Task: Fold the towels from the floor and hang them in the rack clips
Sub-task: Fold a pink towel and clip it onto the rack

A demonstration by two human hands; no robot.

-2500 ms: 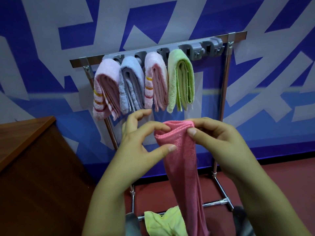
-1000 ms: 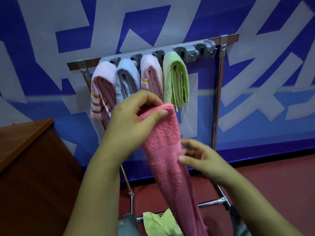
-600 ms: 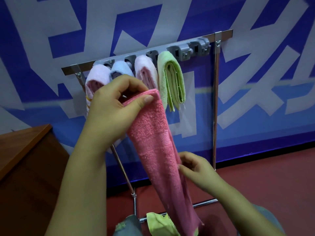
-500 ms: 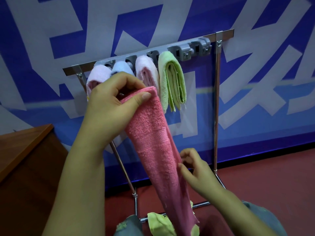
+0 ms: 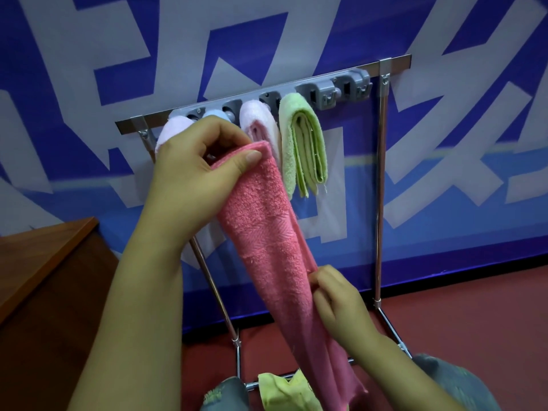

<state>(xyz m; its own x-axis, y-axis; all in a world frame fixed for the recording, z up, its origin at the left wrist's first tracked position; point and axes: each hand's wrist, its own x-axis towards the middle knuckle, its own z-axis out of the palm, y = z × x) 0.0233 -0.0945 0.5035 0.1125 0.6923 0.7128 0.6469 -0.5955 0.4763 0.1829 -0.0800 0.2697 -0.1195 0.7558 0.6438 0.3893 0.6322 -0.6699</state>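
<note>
The pink towel [image 5: 267,232] I hold is rough, looped terry cloth, matt. The green towel [image 5: 302,146] at upper centre is fluffy cloth too. The rack [image 5: 381,179] is shiny polished metal, its clips [image 5: 324,94] dull grey plastic. At lower left, smooth brown wood [image 5: 44,256].

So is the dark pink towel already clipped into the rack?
No: the dark pink towel is held off the rack, left hand pinching its top, right hand its lower edge.
</note>
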